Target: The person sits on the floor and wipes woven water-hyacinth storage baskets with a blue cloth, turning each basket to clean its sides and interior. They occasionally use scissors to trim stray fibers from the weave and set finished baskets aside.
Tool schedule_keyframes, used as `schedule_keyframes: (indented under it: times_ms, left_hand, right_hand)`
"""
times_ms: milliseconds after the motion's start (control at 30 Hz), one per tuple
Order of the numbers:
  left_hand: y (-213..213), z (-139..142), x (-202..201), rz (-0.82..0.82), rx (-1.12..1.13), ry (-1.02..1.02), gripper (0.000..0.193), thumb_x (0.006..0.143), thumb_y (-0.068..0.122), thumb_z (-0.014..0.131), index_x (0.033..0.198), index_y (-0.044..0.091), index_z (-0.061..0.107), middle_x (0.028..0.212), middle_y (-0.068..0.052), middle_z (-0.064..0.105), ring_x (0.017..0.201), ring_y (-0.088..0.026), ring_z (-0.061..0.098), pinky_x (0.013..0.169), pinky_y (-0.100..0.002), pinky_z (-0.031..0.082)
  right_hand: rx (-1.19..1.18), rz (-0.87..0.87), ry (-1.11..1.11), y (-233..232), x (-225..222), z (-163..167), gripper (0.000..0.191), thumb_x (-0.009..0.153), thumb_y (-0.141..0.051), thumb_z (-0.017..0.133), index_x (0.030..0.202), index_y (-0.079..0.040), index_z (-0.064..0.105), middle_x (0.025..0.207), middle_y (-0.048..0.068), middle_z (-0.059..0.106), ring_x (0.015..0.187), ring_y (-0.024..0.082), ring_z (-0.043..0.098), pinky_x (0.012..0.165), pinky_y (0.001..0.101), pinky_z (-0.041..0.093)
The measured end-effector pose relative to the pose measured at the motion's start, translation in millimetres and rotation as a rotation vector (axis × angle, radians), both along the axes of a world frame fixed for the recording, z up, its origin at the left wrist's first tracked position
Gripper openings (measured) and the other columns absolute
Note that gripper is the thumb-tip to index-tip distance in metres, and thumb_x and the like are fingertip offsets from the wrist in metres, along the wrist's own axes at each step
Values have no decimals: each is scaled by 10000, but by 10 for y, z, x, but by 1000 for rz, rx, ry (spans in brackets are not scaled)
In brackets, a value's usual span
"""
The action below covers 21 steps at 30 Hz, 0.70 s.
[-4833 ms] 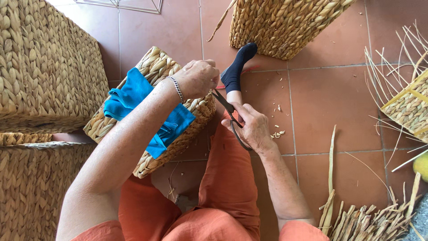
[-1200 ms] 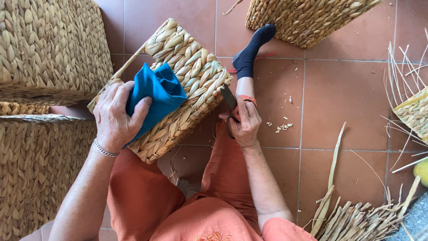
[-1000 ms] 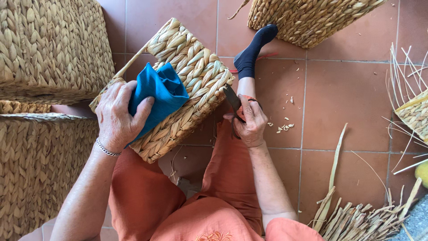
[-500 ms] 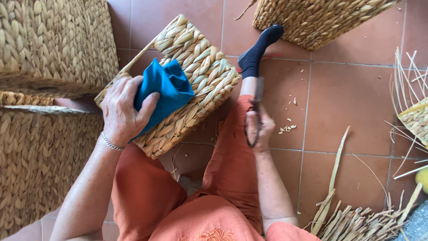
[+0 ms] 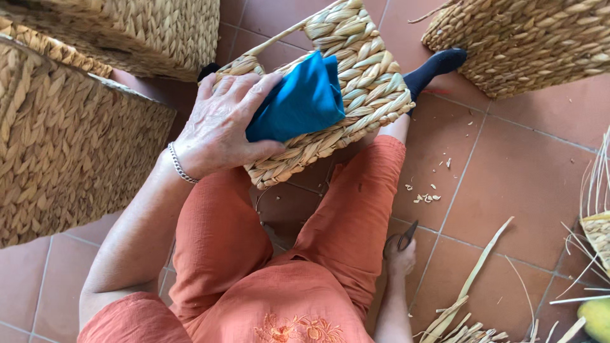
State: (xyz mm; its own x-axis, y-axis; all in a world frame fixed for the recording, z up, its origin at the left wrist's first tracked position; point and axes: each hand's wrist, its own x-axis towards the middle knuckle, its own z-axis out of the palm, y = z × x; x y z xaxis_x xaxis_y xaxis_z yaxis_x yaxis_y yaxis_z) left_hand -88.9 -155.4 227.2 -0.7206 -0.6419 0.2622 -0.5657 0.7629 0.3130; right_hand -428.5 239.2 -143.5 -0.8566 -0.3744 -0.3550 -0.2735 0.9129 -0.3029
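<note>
Woven straw basket [image 5: 356, 82] sits tilted on my lap with its teal cloth lining [image 5: 298, 101] showing. My left hand [image 5: 222, 127] is spread flat, pressing on basket and cloth. My right hand [image 5: 401, 259] hangs by my thigh, curled around dark scissors [image 5: 401, 236].

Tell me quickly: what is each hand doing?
Left hand: open, flat on blue cloth and woven basket.
Right hand: closed, holding scissors.
</note>
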Motion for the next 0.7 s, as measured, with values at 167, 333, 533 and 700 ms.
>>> schedule_keyframes:
  times_ms: [167,333,533,700]
  left_hand:
    - [88,-137,173,218,53,106,598,962,183,781,1495,127,516,1271,-135,684,1166,-339,654,1006,-425,519]
    - [163,-302,392,363,629,803,398,1085,123,619,1467,70,519,1167,-37,701,1030,-134,669,906,-270,548]
    - [563,-560,437,399,917,1233,246,1148,128,495,1378,43,506,1204,-1,608,1072,-56,556,957,-240,501]
    - [1010,-708,155,330,902,1291,262,1144,145,490,1389,55,473,1240,-18,567,1095,-62,527,964,-250,490]
  right_hand:
    - [159,-33,-91,251,296,-18,662,866,-530,672,1419,-203,510,1186,265,675,1084,495,645,872,610,506]
    - [174,43,-157,74,147,33,594,849,-490,714,1296,-112,611,1173,258,705,1075,461,680,902,553,538]
    - [-615,110,-67,-1183,28,1268,353,998,-222,648,1273,-1,669,1131,165,749,1016,243,722,913,370,569]
    - [-1131,584,-445,-1921,932,2823,404,1079,-213,638,1396,29,574,1186,119,711,1012,174,704,947,312,590]
